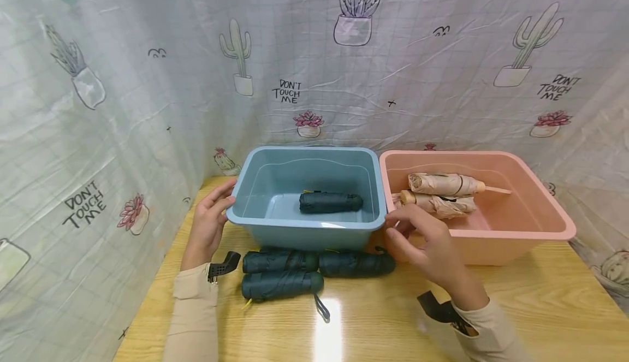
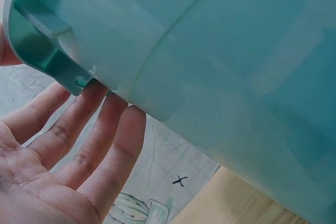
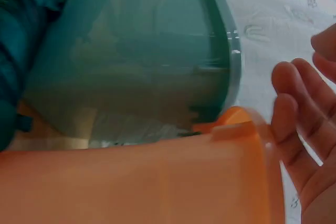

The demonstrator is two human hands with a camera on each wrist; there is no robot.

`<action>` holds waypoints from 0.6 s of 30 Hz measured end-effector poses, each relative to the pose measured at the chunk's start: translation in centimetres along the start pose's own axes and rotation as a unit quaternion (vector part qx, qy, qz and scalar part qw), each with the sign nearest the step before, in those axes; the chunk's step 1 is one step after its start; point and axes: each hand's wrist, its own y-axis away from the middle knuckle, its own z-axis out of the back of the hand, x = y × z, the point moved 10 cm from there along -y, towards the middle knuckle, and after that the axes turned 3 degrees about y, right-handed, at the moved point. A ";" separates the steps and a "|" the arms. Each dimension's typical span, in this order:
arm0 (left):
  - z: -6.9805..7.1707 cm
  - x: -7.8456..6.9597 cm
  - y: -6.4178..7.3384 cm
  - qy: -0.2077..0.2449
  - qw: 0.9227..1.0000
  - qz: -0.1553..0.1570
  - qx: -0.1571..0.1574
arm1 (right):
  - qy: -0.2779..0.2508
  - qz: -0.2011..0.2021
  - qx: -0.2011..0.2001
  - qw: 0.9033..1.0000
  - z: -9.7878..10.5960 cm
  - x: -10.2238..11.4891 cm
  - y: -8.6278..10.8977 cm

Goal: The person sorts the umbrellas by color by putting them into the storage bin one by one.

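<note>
My left hand (image 1: 208,217) is at the left end of a blue plastic bin (image 1: 304,223). Its fairly straight fingers (image 2: 128,132) touch the outer wall below the rim, while the thumb lies by the rim. My right hand (image 1: 432,247) hovers where the blue and pink bins (image 1: 516,235) meet, fingers loosely bent with nothing between them; whether a fingertip touches a rim I cannot tell. Inside the blue bin lies one folded dark green umbrella (image 1: 330,202). Three similar folded umbrellas (image 1: 280,285), (image 1: 280,261), (image 1: 357,264) lie on the table before it.
In the pink bin are two beige crumpled rolls (image 1: 442,184), (image 1: 442,205) with wooden ends. Both bins stand side by side on a wooden table (image 1: 383,318). A cactus-print curtain (image 1: 417,78) hangs behind and to the left.
</note>
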 end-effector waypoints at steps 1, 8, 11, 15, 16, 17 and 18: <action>0.1 0.0 0.1 0.000 1.000 0.000 0.000 | -0.002 -0.002 -0.008 1.000 0.0 0.0 0.5; -0.1 0.0 0.1 0.001 1.000 -0.001 0.007 | 0.001 -0.021 -0.010 1.000 -0.6 -0.2 3.7; 0.0 0.1 0.2 -0.001 1.000 0.002 0.003 | 0.013 -0.062 0.011 0.998 -1.4 -1.1 5.3; 0.0 0.1 0.1 0.000 1.000 0.003 0.000 | 0.048 -0.106 0.026 0.993 -2.1 -2.6 7.2; -0.1 0.1 0.1 0.000 1.000 0.002 0.000 | 0.058 -0.114 0.029 0.991 -2.3 -3.0 7.5; -0.1 0.1 0.0 0.000 1.000 0.002 -0.001 | 0.070 -0.121 0.033 0.990 -2.5 -3.3 7.8; -0.1 0.0 0.0 0.000 1.000 0.001 0.000 | 0.083 -0.130 0.039 0.987 -2.7 -3.7 8.1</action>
